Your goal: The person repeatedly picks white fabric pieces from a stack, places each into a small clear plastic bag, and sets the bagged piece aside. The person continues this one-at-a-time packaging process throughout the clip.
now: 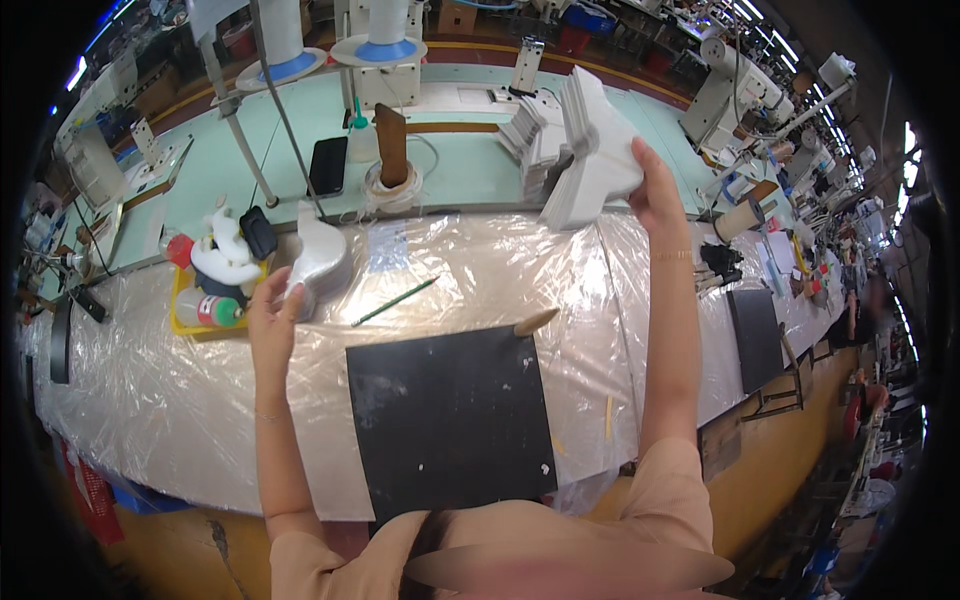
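My right hand [658,192] grips the right edge of a thick stack of white shaped pieces [603,160], raised over the far side of the table. Beside it, a second fanned stack of white pieces [533,140] rests on the pale green surface, partly hidden by the first. On the left, my left hand [272,318] has its thumb and fingers at the near end of a stack of white curved pieces [325,255]. A black mat [450,420] lies in front of me, with a pointed wooden tool [536,322] at its far right corner.
A yellow tray [205,331] at the left holds a green-capped bottle [212,309] and white curved pieces. A green pencil [395,301] lies on the plastic-covered table [170,400]. Farther back are a phone [327,167], thread cones [385,20] and a sewing machine [722,92].
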